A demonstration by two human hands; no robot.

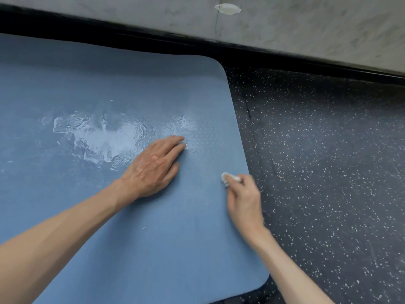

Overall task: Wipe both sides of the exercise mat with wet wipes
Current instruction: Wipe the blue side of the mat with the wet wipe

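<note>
Left hand [153, 166] is lying flat on the blue exercise mat [87, 84], fingers straight and close together, pressing it down. A whitish wet smear [105, 139] is sitting just left of this hand, reaching up to its fingertips.

Right hand [244, 199] is pinching a small balled wet wipe [229, 177] in curled fingers, right of the left hand and at the mat's right edge. Speckled dark floor [328, 172] is starting just right of this hand.

Risks, as judged:
- Wipe is looking small and wadded, so it is likely spreading the smear rather than lifting it.
- Right hand is working at the very edge, so the wipe may be slipping onto the floor and picking up grit.
- Mat may be creeping or buckling if the left hand eases off.
- Only the top face is showing, so the underside is probably not yet done.

Mat is lying flat on the floor under both hands. Its short end, with both rounded corners, is pointing right. Its long axis is running left, out of view, roughly along the black baseboard [285, 60] beyond the hands.
</note>
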